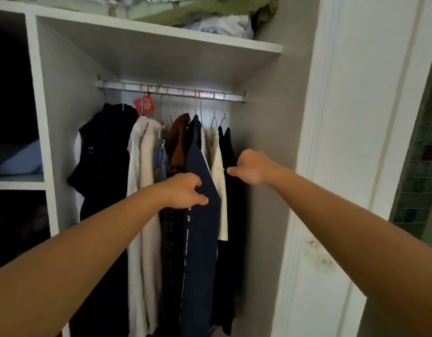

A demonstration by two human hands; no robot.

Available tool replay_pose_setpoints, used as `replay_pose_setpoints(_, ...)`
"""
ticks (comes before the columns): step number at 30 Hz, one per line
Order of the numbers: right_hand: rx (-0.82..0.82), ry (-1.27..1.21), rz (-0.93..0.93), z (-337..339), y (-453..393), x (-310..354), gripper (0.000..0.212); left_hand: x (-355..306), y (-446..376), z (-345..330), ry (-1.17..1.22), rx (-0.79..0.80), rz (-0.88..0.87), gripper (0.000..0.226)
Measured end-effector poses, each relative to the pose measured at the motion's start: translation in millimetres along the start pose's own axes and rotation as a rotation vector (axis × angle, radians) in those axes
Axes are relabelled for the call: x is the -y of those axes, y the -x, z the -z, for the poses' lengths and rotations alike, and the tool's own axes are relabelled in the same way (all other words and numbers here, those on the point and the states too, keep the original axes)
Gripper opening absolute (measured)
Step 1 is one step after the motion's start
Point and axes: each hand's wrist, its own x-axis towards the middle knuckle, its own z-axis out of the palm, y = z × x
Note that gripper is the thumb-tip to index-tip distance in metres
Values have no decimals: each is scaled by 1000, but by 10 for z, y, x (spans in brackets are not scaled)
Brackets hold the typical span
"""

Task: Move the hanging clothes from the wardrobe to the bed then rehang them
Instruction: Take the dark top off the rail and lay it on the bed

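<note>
I see the hanging clothes on the rail (171,90) inside the wardrobe (142,57). My left hand (183,190) pinches the front edge of the navy garment (200,215), thumb and fingers curled round the fabric. Right of the navy garment hangs a cream top (220,171), then a black dress (230,152) gripped by my right hand (252,166), fingers curled. Left of the navy garment hang a brown top (179,135), a beige coat (147,152) and a black vest (108,152). Bedding (210,10) lies on the shelf above.

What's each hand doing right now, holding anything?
Left hand: fingers curled round the edge of the navy garment, gripping it.
Right hand: fingers curled against the black garment; whether it actually grips cannot be told.
</note>
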Motion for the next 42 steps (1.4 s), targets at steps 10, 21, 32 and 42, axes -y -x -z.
replay_pose_setpoints(10, -150, -16, -181, -31, -1324, 133, 35, 189, -901, 320, -148, -91, -248, 36)
replay_pose_setpoints(21, -110, 61, -234, -223, -1881, 166, 27, 107, -1282, 384, -290, -762, -489, 21)
replay_pose_setpoints(32, -344, 131, -239, -3, -1863, 31, 28, 144, -1397, 456, -344, -701, -410, 26)
replay_pose_setpoints(42, -420, 258, -188, 331, -1399, -16, 24, 8, -1349, 423, -307, -683, -411, 21)
